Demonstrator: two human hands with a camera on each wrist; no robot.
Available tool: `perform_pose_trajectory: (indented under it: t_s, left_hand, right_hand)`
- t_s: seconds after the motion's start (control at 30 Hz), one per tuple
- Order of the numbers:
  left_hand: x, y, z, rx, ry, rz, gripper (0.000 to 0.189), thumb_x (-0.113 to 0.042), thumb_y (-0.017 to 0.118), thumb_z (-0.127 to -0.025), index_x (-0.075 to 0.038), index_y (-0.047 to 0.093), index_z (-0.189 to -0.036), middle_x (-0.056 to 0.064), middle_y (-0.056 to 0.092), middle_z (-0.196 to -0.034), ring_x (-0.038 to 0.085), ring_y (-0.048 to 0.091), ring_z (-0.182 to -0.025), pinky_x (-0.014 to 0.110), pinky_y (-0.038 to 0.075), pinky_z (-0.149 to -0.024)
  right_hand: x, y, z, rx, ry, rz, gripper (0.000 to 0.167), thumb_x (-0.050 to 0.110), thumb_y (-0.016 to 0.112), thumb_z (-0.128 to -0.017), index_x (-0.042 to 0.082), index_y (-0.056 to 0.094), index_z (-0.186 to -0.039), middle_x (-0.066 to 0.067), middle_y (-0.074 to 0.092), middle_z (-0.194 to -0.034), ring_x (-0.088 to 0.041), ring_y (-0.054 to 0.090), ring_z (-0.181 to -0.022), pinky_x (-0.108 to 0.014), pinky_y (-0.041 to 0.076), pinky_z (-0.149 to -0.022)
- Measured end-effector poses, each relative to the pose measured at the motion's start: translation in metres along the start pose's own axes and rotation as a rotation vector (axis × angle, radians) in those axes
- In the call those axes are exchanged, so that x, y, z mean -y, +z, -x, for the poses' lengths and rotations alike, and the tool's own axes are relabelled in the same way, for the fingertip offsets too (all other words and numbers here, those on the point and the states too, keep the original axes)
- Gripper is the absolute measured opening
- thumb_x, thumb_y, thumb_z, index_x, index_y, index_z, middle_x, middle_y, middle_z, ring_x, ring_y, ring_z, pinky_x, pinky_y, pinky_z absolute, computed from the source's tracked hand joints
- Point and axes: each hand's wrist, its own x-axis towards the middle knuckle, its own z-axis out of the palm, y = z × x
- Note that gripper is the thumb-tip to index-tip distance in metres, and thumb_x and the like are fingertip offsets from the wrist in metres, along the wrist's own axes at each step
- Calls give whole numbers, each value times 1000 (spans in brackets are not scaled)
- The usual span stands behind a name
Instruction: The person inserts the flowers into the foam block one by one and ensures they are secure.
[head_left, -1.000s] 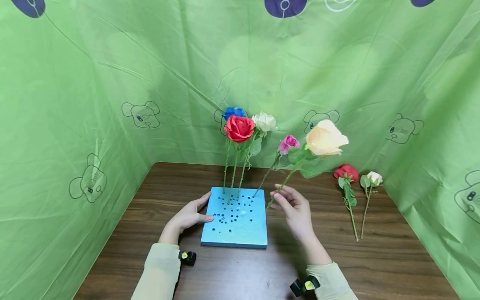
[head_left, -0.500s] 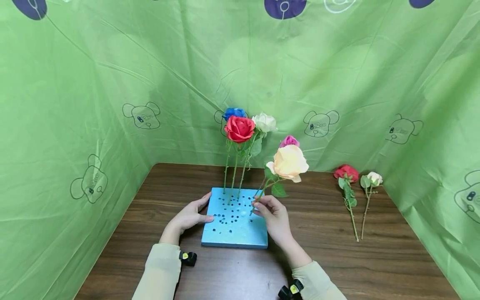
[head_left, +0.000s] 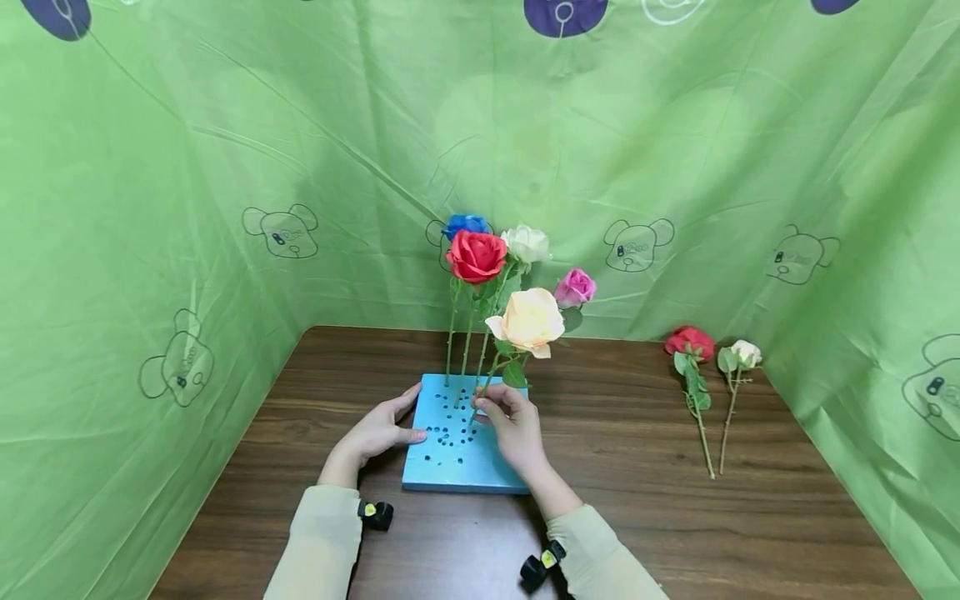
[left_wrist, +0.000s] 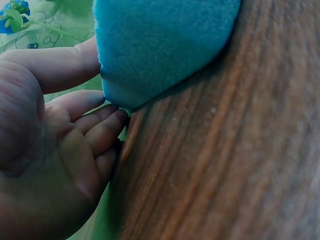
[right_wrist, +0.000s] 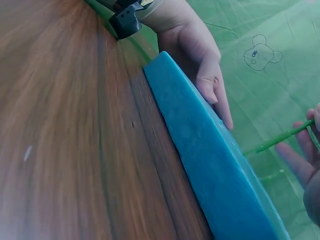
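Note:
My right hand (head_left: 513, 429) pinches the green stem (right_wrist: 280, 139) of a peach rose (head_left: 529, 322) between thumb and fingers. The stem's lower end is over the blue foam block (head_left: 468, 473), at or just above its holed top; whether it has entered a hole I cannot tell. At the block's left side, my left hand (head_left: 380, 429) holds the edge, thumb on top and fingers along the side, as the left wrist view also shows. Standing in the block are a red rose (head_left: 477, 257), a blue rose (head_left: 467, 224), a white rose (head_left: 527, 243) and a pink rose (head_left: 575, 287).
A second red rose (head_left: 689, 343) and a smaller white rose (head_left: 746, 354) lie on the right of the brown wooden table (head_left: 645, 500). Green cloth (head_left: 360, 167) with bear drawings surrounds the table at the back and sides.
My right hand has carried the peach rose leftward, from beside the block's right edge to over its middle. My left hand and the block have stayed in place.

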Motion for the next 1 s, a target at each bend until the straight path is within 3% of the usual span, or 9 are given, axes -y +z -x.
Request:
perform_pose_trajectory:
  t_s: [0.17,0.33,0.43,0.57,0.67,0.8,1.0]
  left_hand:
    - [1,1,-1,1,1,4,101,-25,87,-92,-17,26,-172,3,22,-177,29,12,-163,58,15,-129]
    - [1,1,-1,-8,-4,-5,100,-24,87,-92,-17,27,-172,3,23,-177,29,13,-163,58,15,-129]
    - [2,1,-1,-11,3,-5,100,-23,87,-91,-17,27,-171,4,23,-176,30,14,-163,59,15,-129]
    - [4,2,-2,-13,16,7,100,-23,87,-91,-15,29,-171,4,24,-176,30,14,-163,59,15,-129]
    - [3,2,-1,-10,13,15,100,-24,88,-91,-15,28,-171,4,24,-176,30,14,-163,59,15,-129]
    - [2,2,0,1,3,27,101,-24,87,-91,-16,27,-171,5,23,-176,29,14,-163,57,16,-129]
    - [1,1,0,0,-2,31,101,-24,88,-91,-16,27,-171,5,22,-176,28,14,-163,56,17,-129]
  right_hand:
    - [-14,15,-3,-60,-50,33,18,4,67,-105,-8,70,-118,-24,74,-116,-26,75,-103,-46,64,-84]
    - [-24,20,0,-129,-147,70,22,4,67,-105,-10,70,-122,-18,78,-107,-23,76,-100,-42,65,-81]
    - [-26,20,1,-133,-185,72,18,4,68,-104,-7,72,-118,-22,77,-107,-21,76,-98,-38,65,-79]
    - [-27,20,2,-125,-219,109,14,3,70,-102,-6,74,-113,-29,76,-110,-30,77,-91,-33,64,-76]
    - [-30,20,2,-139,-238,120,11,-2,70,-101,-5,74,-111,-29,76,-110,-31,77,-89,-33,64,-75]
    - [-32,20,2,-153,-253,117,13,-8,70,-98,-2,74,-109,-28,76,-109,-18,77,-93,-34,64,-74]
    - [-32,20,1,-144,-223,129,11,-2,71,-100,1,75,-110,-24,77,-110,-19,76,-91,-29,63,-75]
